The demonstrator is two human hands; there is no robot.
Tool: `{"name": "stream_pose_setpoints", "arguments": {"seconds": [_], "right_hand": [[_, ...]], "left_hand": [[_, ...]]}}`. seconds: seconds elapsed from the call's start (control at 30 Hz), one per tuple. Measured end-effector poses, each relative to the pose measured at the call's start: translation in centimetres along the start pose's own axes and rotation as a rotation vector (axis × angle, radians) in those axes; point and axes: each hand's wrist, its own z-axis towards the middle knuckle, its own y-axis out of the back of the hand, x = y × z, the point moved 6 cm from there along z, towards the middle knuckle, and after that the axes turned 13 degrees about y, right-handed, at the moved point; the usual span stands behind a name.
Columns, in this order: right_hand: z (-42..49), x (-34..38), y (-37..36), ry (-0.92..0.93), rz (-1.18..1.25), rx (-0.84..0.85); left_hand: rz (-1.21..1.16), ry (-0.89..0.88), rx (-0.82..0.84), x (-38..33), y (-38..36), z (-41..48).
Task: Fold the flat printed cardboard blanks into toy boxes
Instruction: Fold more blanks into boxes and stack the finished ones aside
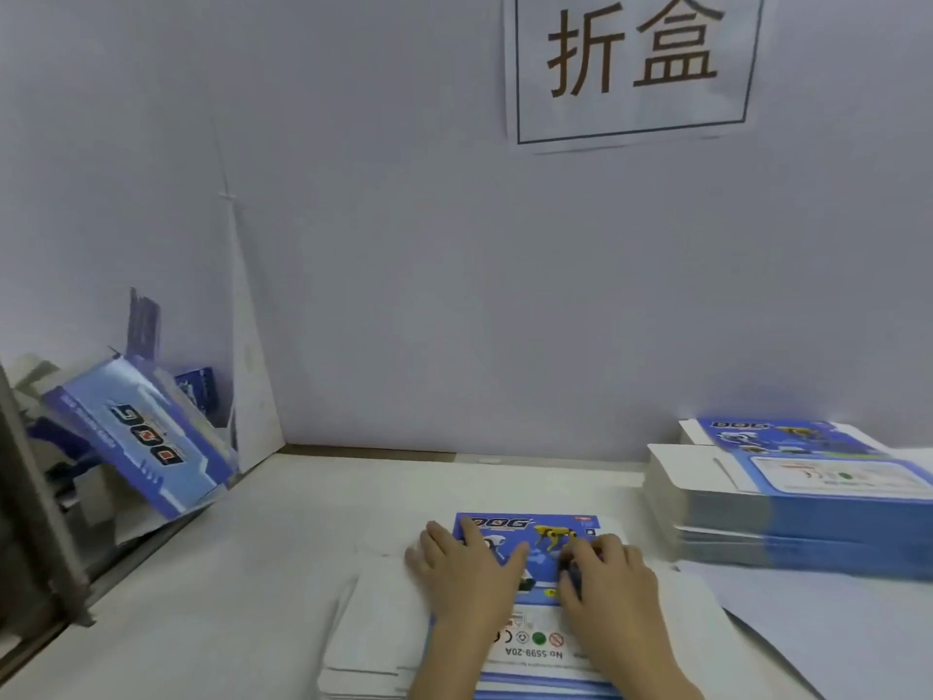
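A flat blue printed blank [535, 530] with a "DOG" title and robot dogs lies on top of a small pile of blanks at the near middle of the white table [282, 558]. My left hand [464, 568] lies flat on its left part, fingers spread and straight. My right hand [606, 578] rests on its right part with the fingers bent at the knuckles; whether they pinch an edge is unclear. A folded blue box [136, 437] leans at the far left.
A tall stack of flat blanks [808, 502] sits at the right edge of the table. A white partition wall with a paper sign [631, 68] stands behind. A grey frame [40, 522] and more folded boxes fill the left corner.
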Motion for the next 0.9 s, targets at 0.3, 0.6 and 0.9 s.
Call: {"name": "stream_pose_setpoints", "arguments": {"seconds": [0.3,0.6,0.9], "right_hand": [[-0.2,-1.8,0.5,-0.238,-0.024,0.146],[1.1,-1.9,7.8,-0.091,0.593,-0.300],[0.2,-1.2,7.5,-0.286,0.496,-0.348]], "left_hand": [[-0.441,-0.020,0.058,1.3,3.3,0.8],[-1.081,-0.012,0.074,4.6,10.0,1.1],[-1.866,0.127,0.297,3.6,10.1,-0.4]]}}
